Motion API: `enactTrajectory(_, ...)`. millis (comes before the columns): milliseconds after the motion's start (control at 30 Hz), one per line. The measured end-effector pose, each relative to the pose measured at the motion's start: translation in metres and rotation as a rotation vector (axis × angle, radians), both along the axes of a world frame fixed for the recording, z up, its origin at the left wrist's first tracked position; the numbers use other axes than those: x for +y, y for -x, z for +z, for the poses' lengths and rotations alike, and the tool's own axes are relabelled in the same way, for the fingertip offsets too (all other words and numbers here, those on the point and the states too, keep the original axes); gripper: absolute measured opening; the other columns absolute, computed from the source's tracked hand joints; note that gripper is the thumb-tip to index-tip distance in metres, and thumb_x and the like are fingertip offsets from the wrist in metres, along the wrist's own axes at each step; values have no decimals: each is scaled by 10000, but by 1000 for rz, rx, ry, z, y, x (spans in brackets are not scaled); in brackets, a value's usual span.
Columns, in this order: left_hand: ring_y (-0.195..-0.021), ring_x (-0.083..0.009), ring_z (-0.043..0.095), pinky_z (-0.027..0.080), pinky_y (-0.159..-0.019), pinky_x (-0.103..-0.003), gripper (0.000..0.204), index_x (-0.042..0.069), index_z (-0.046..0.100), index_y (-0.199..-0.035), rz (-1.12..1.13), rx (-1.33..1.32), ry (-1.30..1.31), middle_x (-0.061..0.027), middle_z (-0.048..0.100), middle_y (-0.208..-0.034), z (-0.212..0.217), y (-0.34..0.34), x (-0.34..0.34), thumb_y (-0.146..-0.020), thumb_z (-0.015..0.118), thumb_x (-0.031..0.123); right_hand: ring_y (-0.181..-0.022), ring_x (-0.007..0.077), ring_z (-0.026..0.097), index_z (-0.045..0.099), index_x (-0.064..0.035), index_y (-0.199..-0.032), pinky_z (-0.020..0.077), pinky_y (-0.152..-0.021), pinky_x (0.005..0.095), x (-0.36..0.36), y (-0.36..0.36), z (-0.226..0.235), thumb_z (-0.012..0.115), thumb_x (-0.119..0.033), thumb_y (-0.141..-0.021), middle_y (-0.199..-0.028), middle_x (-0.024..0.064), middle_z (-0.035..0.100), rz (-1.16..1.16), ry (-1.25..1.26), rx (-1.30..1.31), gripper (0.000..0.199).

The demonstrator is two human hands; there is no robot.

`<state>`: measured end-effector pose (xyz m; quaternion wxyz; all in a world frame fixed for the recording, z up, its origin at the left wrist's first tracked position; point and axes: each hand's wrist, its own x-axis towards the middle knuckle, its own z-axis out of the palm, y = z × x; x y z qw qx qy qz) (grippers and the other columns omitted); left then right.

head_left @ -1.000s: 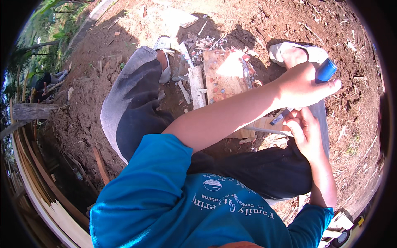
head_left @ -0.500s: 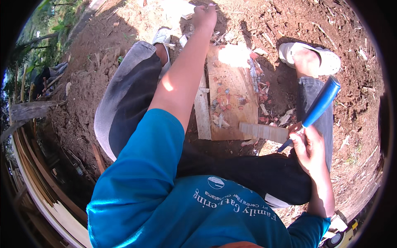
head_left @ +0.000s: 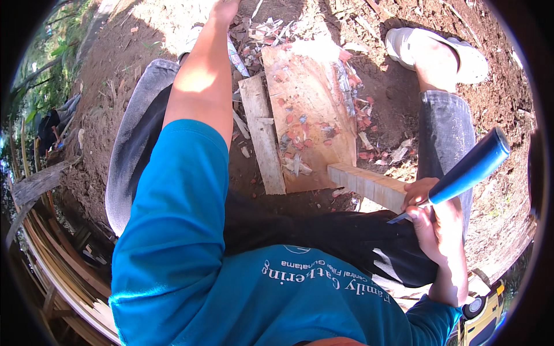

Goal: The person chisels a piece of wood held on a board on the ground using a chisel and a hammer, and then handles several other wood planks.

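Observation:
My right hand (head_left: pixel 438 216) is closed round a chisel with a thick blue handle (head_left: pixel 470 167); its narrow metal blade points down and left over my dark trousers. The same hand also grips a short squared piece of wood (head_left: pixel 366 181), whose other end lies over the near right corner of a flat wooden board (head_left: pixel 317 130). My left arm stretches far forward, and my left hand (head_left: pixel 224 10) is cut off by the upper edge, so its fingers are hidden. A narrow wood strip (head_left: pixel 262 135) lies along the board's left side.
Wood chips and reddish shavings (head_left: pixel 366 112) lie on and around the board on brown soil. My legs are spread either side, with a pale shoe (head_left: pixel 473 60) at the far right. Long planks (head_left: pixel 63 277) are stacked at left; a yellow vehicle (head_left: pixel 485 317) shows lower right.
My left hand has moved left and farther forward, partly out of view. The chisel's handle has swung lower and to the right in my right hand. The view has shifted a little.

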<state>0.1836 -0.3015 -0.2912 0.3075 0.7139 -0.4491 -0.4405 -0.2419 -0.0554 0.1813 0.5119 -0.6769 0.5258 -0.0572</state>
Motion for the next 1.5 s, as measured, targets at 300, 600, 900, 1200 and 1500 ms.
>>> enactTrajectory(300, -787, -285, 634, 512, -670, -452, 362, 52, 644, -1141, 362, 15, 8, -148, 631, -861, 9, -14, 5, -956, 610, 362, -722, 231, 622, 613, -17, -979, 532, -763, 392, 11, -6, 12, 683, -46, -911, -805, 98, 606, -32, -50, 155, 102)
enactTrajectory(600, -821, -165, 628, 515, -747, -318, 475, 42, 589, -1288, 55, -665, 623, -116, 667, -974, 186, -44, 27, -857, 697, 210, -642, 324, 606, 590, -41, -944, 466, -600, 418, 32, -15, 22, 672, -186, -945, -749, 152, 602, -29, 138, 69, 166)
enactTrajectory(900, -956, -156, 658, 555, -813, -320, 667, 43, 300, -1503, 53, 437, 229, -110, 646, -1094, 346, 44, 170, -935, 651, 34, -709, 221, 659, 633, -9, -1007, 493, -669, 376, 47, 1, 7, 625, -186, -985, -765, 100, 643, 31, 341, 72, 179)
enactTrajectory(1200, -1156, -291, 625, 532, -969, -456, 440, 117, 491, -1434, -71, 312, -539, -142, 578, -1346, 260, 50, 280, -997, 471, 78, -881, 342, 658, 626, -36, -1148, 504, -804, 433, 69, -9, 7, 650, -228, -920, -935, 182, 672, 14, 370, 97, 299)
enactTrajectory(1500, -1249, -347, 608, 496, -1022, -444, 704, -8, 627, -1272, -665, -518, -303, -220, 634, -1323, 237, 60, 284, -825, 701, 530, -760, 118, 564, 619, -31, -1006, 475, -733, 317, 84, -33, -7, 610, -192, -991, -808, 37, 626, -96, 442, 138, 162)
